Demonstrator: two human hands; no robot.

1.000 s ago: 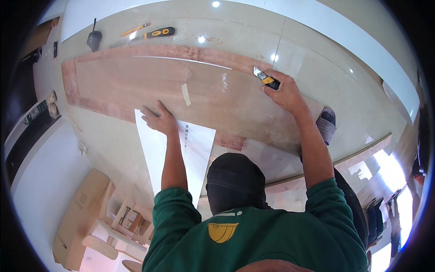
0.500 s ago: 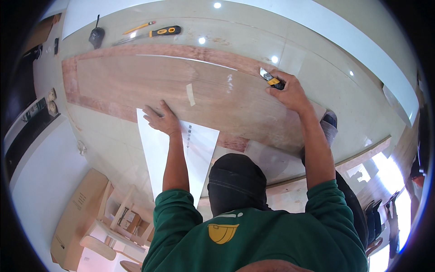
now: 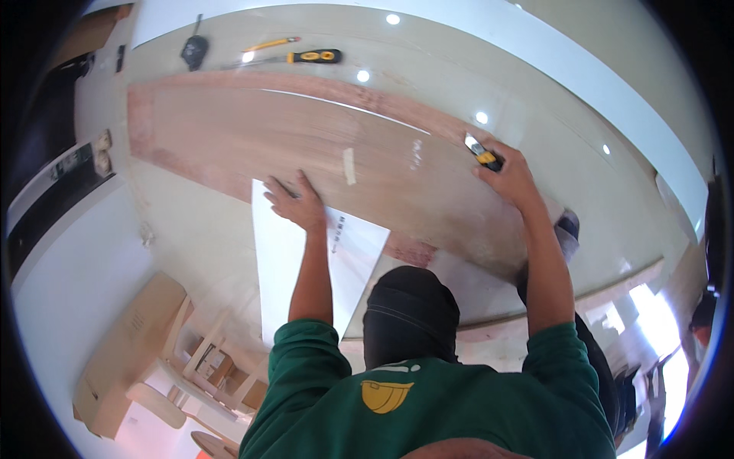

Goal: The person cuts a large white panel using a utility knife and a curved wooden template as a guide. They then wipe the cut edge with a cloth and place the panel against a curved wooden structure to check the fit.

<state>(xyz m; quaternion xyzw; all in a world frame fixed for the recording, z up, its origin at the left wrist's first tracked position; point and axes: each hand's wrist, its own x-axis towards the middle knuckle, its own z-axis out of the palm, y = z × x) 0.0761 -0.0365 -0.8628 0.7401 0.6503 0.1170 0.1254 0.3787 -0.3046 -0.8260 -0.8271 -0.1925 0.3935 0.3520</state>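
Around the middle of the view, the right hand (image 3: 511, 170), at 2 o'clock, is curled round a knife (image 3: 483, 154), its blade pointing toward 10 o'clock over the board (image 3: 245, 138). The left hand (image 3: 303, 206), at 10 o'clock, lies spread, palm down, gripping nothing, over the top of a white sheet (image 3: 281, 256) at 8 o'clock.

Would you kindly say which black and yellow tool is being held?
The utility knife, in the right hand; the long tool lies on the floor.
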